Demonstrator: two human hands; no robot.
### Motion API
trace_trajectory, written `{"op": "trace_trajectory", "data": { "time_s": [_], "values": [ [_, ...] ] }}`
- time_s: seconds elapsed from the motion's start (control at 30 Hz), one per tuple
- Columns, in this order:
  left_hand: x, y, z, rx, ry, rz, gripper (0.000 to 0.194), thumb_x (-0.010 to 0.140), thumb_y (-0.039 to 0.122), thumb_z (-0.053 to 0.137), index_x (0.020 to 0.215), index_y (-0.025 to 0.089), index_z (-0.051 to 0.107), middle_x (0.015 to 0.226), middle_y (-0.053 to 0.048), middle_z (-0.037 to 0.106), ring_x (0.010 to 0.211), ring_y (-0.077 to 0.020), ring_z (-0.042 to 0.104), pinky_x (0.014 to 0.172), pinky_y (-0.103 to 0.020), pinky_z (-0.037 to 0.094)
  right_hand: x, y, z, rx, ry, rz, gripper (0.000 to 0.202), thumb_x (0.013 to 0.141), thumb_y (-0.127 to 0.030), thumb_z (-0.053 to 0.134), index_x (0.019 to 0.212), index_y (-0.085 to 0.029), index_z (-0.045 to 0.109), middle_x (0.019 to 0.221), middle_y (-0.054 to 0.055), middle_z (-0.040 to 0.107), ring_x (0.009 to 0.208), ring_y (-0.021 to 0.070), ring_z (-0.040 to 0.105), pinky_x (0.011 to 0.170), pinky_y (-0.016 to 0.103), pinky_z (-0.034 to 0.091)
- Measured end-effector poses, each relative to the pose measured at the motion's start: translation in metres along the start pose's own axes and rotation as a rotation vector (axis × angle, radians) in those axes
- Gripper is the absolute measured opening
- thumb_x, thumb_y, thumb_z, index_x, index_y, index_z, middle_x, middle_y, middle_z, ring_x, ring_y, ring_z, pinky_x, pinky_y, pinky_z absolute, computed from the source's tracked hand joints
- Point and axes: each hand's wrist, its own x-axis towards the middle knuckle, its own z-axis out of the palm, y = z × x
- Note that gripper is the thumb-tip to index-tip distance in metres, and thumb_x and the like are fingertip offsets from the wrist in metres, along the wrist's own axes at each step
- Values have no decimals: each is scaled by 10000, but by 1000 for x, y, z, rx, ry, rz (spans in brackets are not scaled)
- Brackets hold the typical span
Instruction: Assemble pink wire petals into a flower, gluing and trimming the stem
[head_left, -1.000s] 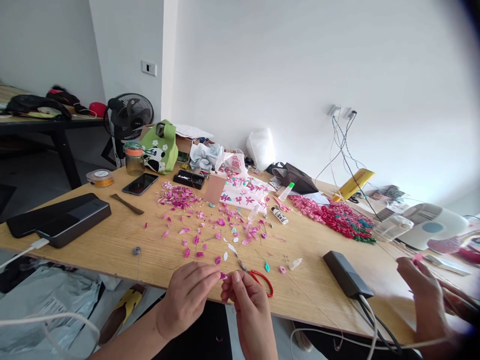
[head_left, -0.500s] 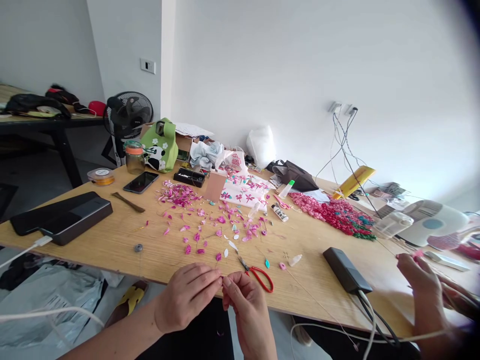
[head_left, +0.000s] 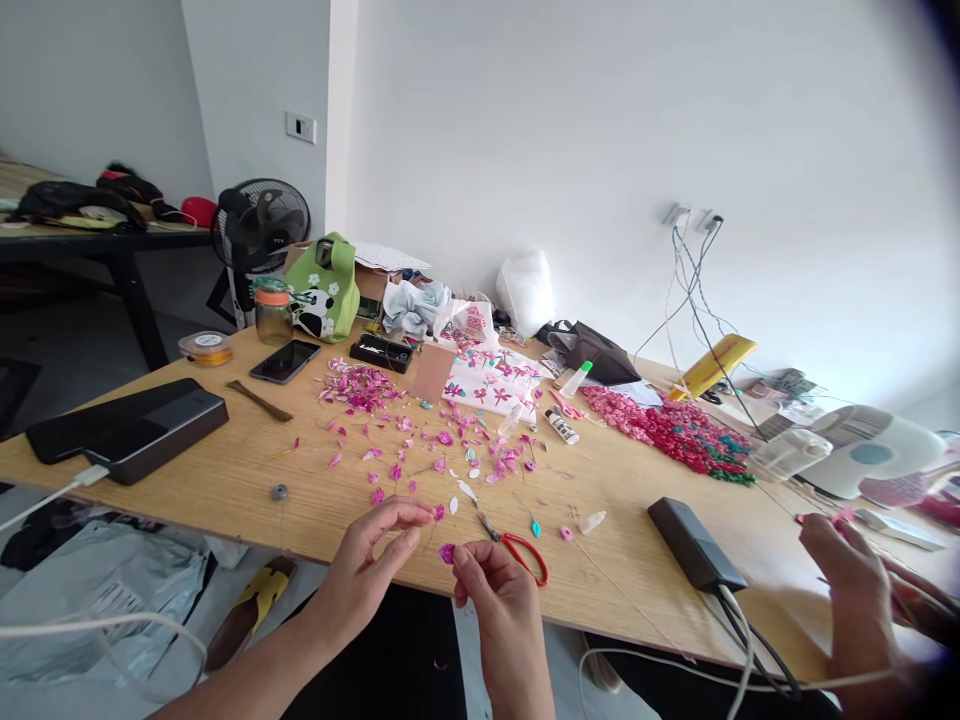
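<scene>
My right hand (head_left: 499,590) pinches a small purple petal piece (head_left: 447,553) between thumb and fingertips, just over the table's front edge. To its left, my left hand (head_left: 375,555) is open, with thumb and fingers apart. Its fingertips are at a magenta flower piece (head_left: 439,512) on the table; whether they touch it I cannot tell. Red-handled scissors (head_left: 523,556) lie beside my right hand. Near them are a white leaf-shaped piece (head_left: 453,506) and a teal leaf piece (head_left: 535,528). Pink petals (head_left: 360,388) are heaped and scattered farther back.
Another person's hand (head_left: 844,560) works at the right, behind a black power bank (head_left: 694,545) with cables. A small clear bottle (head_left: 592,522), a thread spool (head_left: 279,492), a phone (head_left: 285,361) and a black device (head_left: 150,430) lie about. Red and pink strands (head_left: 667,425) pile at right.
My hands were together at the fingertips and have parted. The left has opened and lifted toward the flower piece; the purple petal piece now shows in my right fingers.
</scene>
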Motion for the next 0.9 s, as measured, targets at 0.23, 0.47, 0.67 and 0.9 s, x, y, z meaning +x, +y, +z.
{"op": "trace_trajectory", "data": {
  "time_s": [0.23, 0.47, 0.67, 0.9],
  "values": [
    [6, 3, 3, -65, -86, -161, 294, 849, 414, 543, 766, 166, 680, 928, -72, 668, 918, -210, 615, 794, -286, 490, -4, -1, 2, -114, -8, -86, 316, 788, -461, 642, 696, -164, 583, 574, -28, 469, 548, 105, 385, 520, 225, 307],
    [2, -1, 6, -23, -219, -230, 181, 791, 284, 600, 773, 148, 717, 868, -84, 709, 847, -216, 652, 771, -300, 492, -9, -6, -2, -284, -79, -122, 324, 812, -447, 612, 660, -163, 582, 596, -9, 491, 572, 116, 387, 535, 238, 309],
    [-10, 2, 11, 60, -196, -251, 216, 809, 306, 567, 697, 155, 672, 672, -24, 673, 676, -170, 596, 636, -239, 447, -13, 1, -6, -251, -129, -62, 322, 790, -452, 637, 672, -155, 603, 590, -8, 499, 558, 113, 412, 521, 233, 333],
    [-15, -1, 19, 108, -106, -259, 226, 804, 326, 555, 687, 163, 657, 656, -33, 674, 653, -183, 594, 611, -246, 434, -14, 12, -2, -149, -112, 6, 337, 762, -471, 659, 728, -138, 621, 632, 20, 558, 573, 123, 454, 523, 238, 374]
  ]
}}
